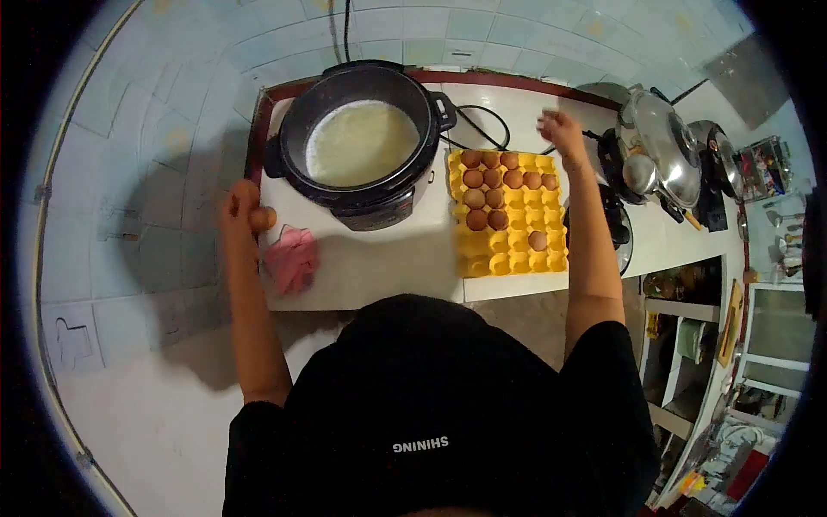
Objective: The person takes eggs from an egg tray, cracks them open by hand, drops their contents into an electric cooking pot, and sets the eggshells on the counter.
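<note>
At the counter's left edge, my left hand (239, 203) is closed, with a brown egg (264, 220) at its fingers. Just below that hand a crumpled pink cloth (292, 260) lies on the counter. My right hand (562, 133) is raised past the far right corner of a yellow egg tray (508, 258). Its fingers look curled but are smeared by motion, so whether they hold anything is unclear. Several brown eggs (474, 198) sit in the tray, mostly on its left and far side, and a single egg (537, 240) rests near the front right.
A large black electric cooker (376, 215) stands lidless between my hands, with pale yellowish liquid (362, 146) inside. Its black cord (487, 110) curls behind the tray. On the right are a silver lidded pan (659, 138) and a ladle (640, 173). Open shelves (685, 345) sit lower right.
</note>
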A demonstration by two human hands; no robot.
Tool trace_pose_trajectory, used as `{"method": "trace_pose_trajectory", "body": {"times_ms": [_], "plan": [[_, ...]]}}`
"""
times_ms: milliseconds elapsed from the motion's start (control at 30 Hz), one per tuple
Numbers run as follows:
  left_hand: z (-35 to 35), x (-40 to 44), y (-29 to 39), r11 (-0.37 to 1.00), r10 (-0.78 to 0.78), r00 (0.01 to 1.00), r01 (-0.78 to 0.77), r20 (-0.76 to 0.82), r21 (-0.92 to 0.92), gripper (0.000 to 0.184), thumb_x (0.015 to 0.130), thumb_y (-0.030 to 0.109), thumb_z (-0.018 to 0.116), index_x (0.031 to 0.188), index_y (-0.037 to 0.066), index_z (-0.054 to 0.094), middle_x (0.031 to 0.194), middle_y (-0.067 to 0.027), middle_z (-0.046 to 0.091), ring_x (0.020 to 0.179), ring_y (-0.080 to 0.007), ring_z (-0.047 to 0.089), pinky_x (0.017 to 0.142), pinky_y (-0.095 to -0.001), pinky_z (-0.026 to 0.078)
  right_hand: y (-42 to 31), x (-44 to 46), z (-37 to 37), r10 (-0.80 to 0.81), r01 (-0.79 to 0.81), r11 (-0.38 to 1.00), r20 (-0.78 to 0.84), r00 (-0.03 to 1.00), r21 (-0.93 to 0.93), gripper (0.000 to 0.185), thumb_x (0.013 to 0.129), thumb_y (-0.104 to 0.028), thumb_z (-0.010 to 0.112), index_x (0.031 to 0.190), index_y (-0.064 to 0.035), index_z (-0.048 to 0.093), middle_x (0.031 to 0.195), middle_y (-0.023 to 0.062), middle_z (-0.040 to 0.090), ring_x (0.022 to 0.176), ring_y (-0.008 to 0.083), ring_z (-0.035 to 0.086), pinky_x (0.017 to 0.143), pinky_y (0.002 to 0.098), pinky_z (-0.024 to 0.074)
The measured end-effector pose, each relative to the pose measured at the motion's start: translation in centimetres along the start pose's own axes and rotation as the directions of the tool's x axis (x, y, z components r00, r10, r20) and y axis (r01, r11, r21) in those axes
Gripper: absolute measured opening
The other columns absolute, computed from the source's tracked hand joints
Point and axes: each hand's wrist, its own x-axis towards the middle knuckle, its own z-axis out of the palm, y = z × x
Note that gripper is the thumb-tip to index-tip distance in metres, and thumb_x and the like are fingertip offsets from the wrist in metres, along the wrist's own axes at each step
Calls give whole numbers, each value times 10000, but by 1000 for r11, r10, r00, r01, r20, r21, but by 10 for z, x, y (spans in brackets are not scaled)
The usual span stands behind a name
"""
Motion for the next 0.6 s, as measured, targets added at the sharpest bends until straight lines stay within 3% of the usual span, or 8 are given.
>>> {"method": "trace_pose_trajectory", "body": {"times_ms": [67,133,167,233,300,333,433,600], "plan": [[-15,11,-81,983,-22,997,8,75,182,408,838,266,610,1140,16,496,1043,-76,561,887,-155,569,707,-290,478,60,1,-12,-125,104,913,-29,992,-394,352,806,-203,599,1079,18,578,906,137,656,805,217,629,727,313,494],[0,-30,-89,976,-54,981,13,185,216,406,825,272,622,1135,38,505,1041,-71,568,870,-145,575,697,-299,480,93,-2,-6,-209,185,809,21,978,-558,373,796,-238,591,1073,12,584,909,167,651,822,257,634,746,322,491],[17,-47,-83,949,-70,973,-2,219,314,391,815,272,628,1115,47,517,998,-63,574,825,-148,571,666,-301,474,89,-9,3,-108,105,847,25,994,-520,396,783,-245,582,1090,6,578,953,193,636,870,311,622,765,346,488],[51,-81,-54,822,-106,959,-65,263,566,346,793,270,641,1057,66,550,870,-41,591,699,-161,557,580,-302,457,94,-7,18,-123,144,752,77,989,-643,443,761,-249,594,1125,1,553,1028,214,606,918,335,599,790,378,479],[52,-73,-104,738,76,963,-229,259,634,320,770,283,651,986,61,572,751,-53,600,611,-189,553,531,-313,446,90,-9,31,-77,143,673,124,989,-726,456,766,-281,595,1130,-11,552,1082,220,571,982,345,563,832,381,461],[53,-66,-125,716,72,958,-244,279,654,330,768,297,649,969,49,568,768,-82,603,640,-204,568,560,-316,451,90,-7,36,-45,142,628,147,988,-765,465,774,-310,592,1134,-18,555,1132,225,540,1027,348,539,864,377,447],[56,-49,-174,624,84,935,-320,346,713,354,773,316,632,958,25,554,831,-137,607,730,-235,593,641,-327,461,115,4,42,-281,385,581,267,922,-717,359,783,-340,557,807,12,625,789,243,602,872,391,530,759,447,437],[51,-64,-133,677,156,977,-213,146,704,352,825,279,555,1069,28,521,982,-126,593,886,-242,576,753,-344,462,109,-3,44,-284,389,539,274,919,-747,336,773,-264,600,937,29,589,900,206,613,852,360,560,748,406,465]]}}
